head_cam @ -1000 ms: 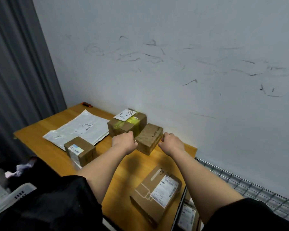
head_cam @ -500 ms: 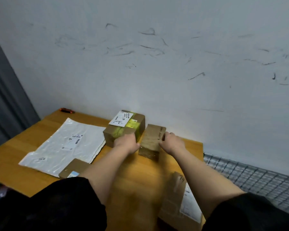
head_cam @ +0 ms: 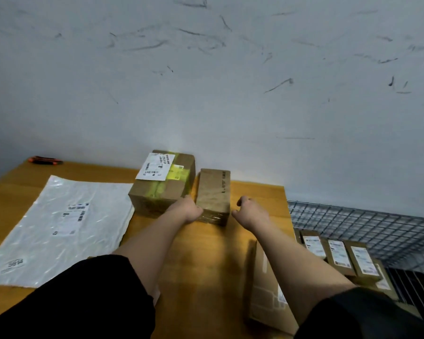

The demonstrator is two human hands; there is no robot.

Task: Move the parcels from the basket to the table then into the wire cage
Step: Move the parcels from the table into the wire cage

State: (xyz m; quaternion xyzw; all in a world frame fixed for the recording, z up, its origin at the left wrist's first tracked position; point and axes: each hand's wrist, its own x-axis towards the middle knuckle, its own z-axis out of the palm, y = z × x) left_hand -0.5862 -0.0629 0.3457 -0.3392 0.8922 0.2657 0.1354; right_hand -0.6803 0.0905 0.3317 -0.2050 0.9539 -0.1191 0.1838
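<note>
A small plain cardboard box (head_cam: 213, 195) stands on the smooth wooden table (head_cam: 201, 260), close beside a bigger taped box (head_cam: 162, 182). The left hand (head_cam: 187, 209) touches the small box's left side, fingers hidden. The right hand (head_cam: 250, 211) hovers just right of it, loosely curled, holding nothing. A crinkled plastic mailer (head_cam: 61, 228) lies flat at left; the wire cage (head_cam: 365, 223) adjoins the table's right edge.

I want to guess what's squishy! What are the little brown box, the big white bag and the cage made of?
The little brown box looks like dull brown cardboard, with shiny clear tape wrapped round its near end. The big white bag seems to be thin plastic: it is glossy, wrinkled and lies flat. The cage looks like metal wire, thin grey bars crossing in a grid.
</note>
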